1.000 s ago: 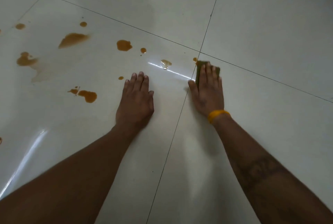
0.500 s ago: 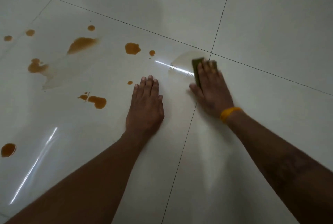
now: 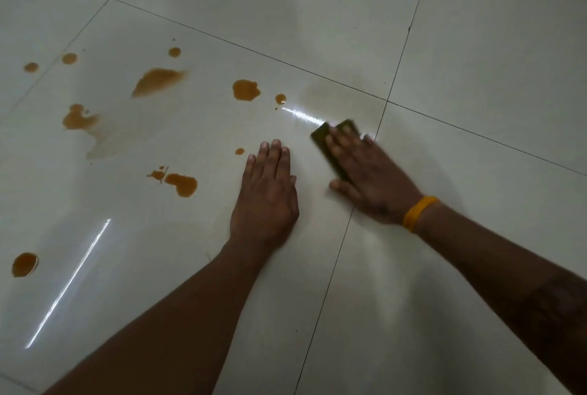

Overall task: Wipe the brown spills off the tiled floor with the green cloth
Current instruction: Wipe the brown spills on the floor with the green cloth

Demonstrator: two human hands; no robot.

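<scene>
My right hand [image 3: 371,178] presses flat on the dark green cloth [image 3: 324,142], which lies on the white tiled floor [image 3: 476,61] just left of a grout line; only the cloth's left and far edges show. A faint wet smear [image 3: 333,93] lies on the tile just beyond it. My left hand [image 3: 266,194] rests palm-down on the floor beside it, fingers together, holding nothing. Several brown spills lie to the left: a round blot [image 3: 245,90], a small drop [image 3: 280,98], a long patch [image 3: 157,81], a blot [image 3: 182,184] and a tiny spot [image 3: 239,151] near my left fingertips.
More brown spots sit at the far left [image 3: 31,67] and lower left [image 3: 24,264]. Dark grout lines [image 3: 346,229] cross the glossy tiles, with bright light streaks [image 3: 68,286] reflected on them. A yellow band [image 3: 417,212] circles my right wrist.
My right hand has slid the cloth left and toward me across the grout line. The spots near the tile junction are gone, leaving a faint smear. The view has shifted.
</scene>
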